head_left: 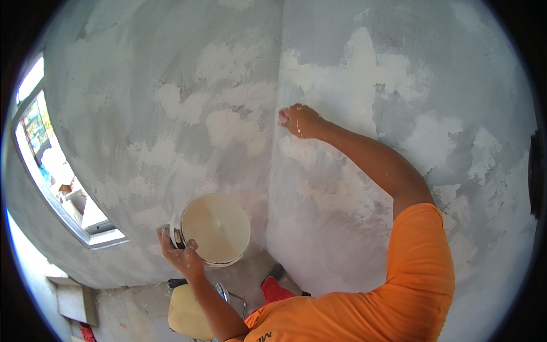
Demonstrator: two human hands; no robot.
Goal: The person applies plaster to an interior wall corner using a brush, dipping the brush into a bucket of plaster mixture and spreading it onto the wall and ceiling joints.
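My left hand [182, 256] grips the side of a round white bucket [200, 213], fingers outside it and thumb over the rim. A pale cream coating or paste shows inside the bucket. Higher up, my right hand [302, 121] is closed against the wall [342, 114], right beside the inner corner. Whatever its fingers hold, if anything, is hidden. Pale filler-like patches cover the grey wall around this hand. White specks dot both hands and the right forearm.
Below the bucket stands a seat with a yellowish top [185, 313]. A framed window opening [62, 171] is at the left. My shoe [273, 275] is on the floor near the corner. A pale block-like ledge [74, 302] lies at the lower left.
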